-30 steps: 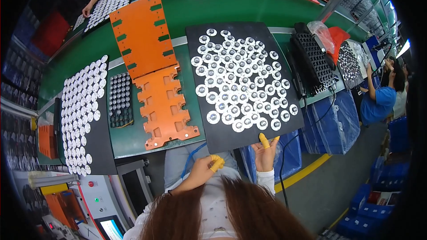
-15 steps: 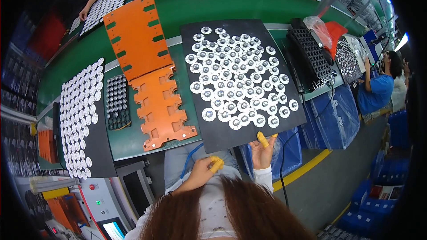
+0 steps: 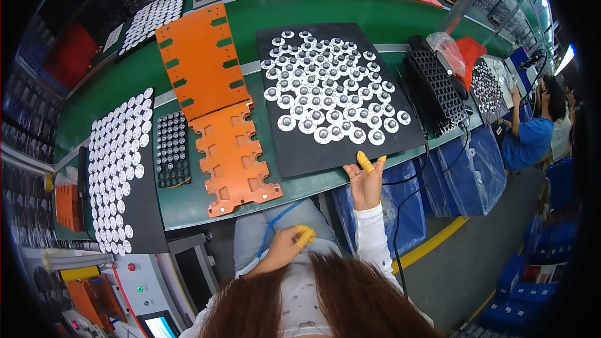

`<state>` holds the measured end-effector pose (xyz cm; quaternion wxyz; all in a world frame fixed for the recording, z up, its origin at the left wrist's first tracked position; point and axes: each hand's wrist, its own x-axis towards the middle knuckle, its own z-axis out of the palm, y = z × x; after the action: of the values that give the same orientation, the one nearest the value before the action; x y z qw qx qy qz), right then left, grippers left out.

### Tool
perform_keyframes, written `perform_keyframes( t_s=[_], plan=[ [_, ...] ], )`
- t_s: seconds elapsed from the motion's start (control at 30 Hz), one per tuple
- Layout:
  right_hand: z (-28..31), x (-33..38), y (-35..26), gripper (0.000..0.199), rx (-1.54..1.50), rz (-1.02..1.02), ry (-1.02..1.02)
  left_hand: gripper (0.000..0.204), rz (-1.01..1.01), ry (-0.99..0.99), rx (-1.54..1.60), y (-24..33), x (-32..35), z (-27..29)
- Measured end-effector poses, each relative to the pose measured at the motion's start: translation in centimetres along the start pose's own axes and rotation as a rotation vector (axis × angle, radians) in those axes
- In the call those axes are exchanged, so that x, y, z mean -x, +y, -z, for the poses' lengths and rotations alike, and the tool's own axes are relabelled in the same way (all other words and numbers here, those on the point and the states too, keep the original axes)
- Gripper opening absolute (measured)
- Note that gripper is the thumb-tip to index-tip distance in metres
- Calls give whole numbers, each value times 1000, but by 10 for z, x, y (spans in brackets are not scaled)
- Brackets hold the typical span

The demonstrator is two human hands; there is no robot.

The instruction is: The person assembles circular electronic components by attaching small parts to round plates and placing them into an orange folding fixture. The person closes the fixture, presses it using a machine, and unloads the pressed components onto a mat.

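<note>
A black board [image 3: 325, 158] lies on the bench, its front part bearing many white discs [image 3: 322, 94] with dark domed centres. My right hand [image 3: 365, 184] is at the board's front edge, yellow finger covers on some fingertips; a covered finger lies over the rim and the hand grips it there. In front of my lap, my left hand [image 3: 287, 245] is closed, its yellow-covered fingertips curled together. Whatever it may hold is hidden. Left of the board lies an orange plate [image 3: 206, 69], joined to a notched orange piece [image 3: 233, 156].
A dark tray of round parts [image 3: 172, 144] sits beside a second board of white discs [image 3: 119, 169]. Right of my board stand a black rack [image 3: 438, 81] and blue plastic-covered bins [image 3: 466, 169]. A cable [image 3: 398, 238] hangs nearby. Other people work across and to the right.
The black board with its discs has slid away from me onto the bench, my right hand moving forward with it. My left hand has stayed near my lap. Across the bench, a co-worker's hands have come together.
</note>
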<state>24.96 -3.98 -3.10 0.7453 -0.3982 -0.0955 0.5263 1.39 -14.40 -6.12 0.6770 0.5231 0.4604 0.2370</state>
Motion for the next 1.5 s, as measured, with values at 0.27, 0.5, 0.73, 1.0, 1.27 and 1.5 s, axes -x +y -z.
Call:
perform_keyframes(
  t_s=[0.27,0.5,0.73,1.0,1.27,1.5],
  plan=[
    [-4,-65,-2,35,-24,-47,-50,20,-41,2,-15,-17,-5,-1],
    [-6,-132,13,37,-116,-85,-107,19,-69,12,-70,-16,-8,-4],
    [-31,-196,20,50,-156,-94,-118,19,-98,21,-43,-25,-10,-4],
    [-122,-272,30,56,-214,-96,-23,20,-70,59,-38,13,-5,43],
    [-115,-317,23,50,-154,-96,-56,20,-61,105,35,6,-16,47],
    [-98,-352,9,57,-88,-78,-111,20,-21,49,-58,26,-26,48]
  ],
)
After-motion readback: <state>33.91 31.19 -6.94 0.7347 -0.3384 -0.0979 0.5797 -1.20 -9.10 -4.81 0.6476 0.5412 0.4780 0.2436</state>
